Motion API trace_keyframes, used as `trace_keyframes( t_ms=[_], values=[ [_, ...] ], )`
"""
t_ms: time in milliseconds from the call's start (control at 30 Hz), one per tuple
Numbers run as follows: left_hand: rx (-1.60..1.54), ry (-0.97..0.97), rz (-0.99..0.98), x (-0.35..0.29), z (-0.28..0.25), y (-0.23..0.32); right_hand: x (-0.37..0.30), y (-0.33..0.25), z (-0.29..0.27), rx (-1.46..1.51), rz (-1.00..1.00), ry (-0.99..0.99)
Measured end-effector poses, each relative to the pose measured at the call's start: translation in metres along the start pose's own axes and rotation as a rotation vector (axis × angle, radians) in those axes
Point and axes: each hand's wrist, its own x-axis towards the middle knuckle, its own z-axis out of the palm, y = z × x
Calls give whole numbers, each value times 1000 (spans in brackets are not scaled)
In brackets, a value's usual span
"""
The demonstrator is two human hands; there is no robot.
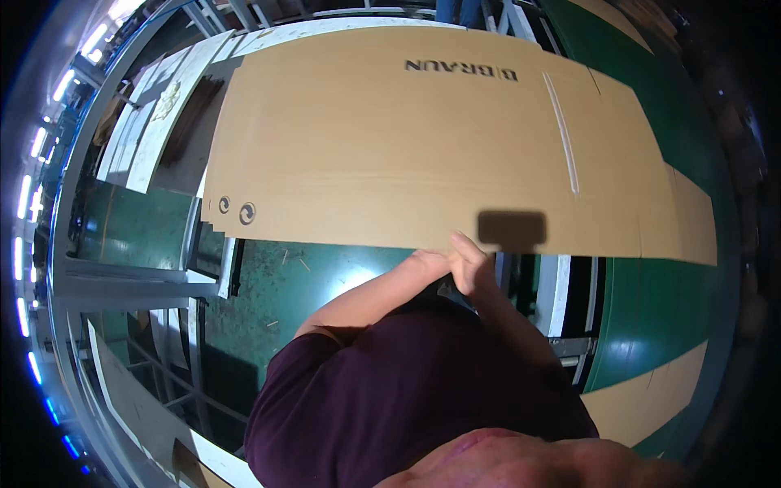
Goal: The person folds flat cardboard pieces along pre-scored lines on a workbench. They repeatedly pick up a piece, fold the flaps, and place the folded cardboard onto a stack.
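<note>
A large flat brown cardboard sheet [390, 138] with dark printing and a handle cut-out fills the upper middle of the head view. My left hand [427, 262] and my right hand [472, 264] are side by side at the middle of its near edge. The right thumb lies on top of the sheet, just left of the cut-out. My left fingers curl at the edge, and their tips are hidden under the board. My bare left forearm and dark maroon sleeves come up from below.
Under the sheet lies a green machine surface [301, 285] with a grey metal frame [122, 285] to the left. Pale flat boards [154, 122] are stacked at the back left. A green belt [659, 309] carrying brown cardboard pieces [643, 398] curves down the right side.
</note>
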Motion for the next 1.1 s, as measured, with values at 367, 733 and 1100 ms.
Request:
trace_keyframes(
  t_ms=[367,733,1100],
  values=[
    [124,-623,116,-63,-90,80,-7,-32,-15,-252,375,-326],
    [758,6,547,44,-35,96,-67,-227,-230,-119,-755,853],
    [581,64,537,48,-32,84,5,-141,-55,-1905,-799,-120]
  ],
)
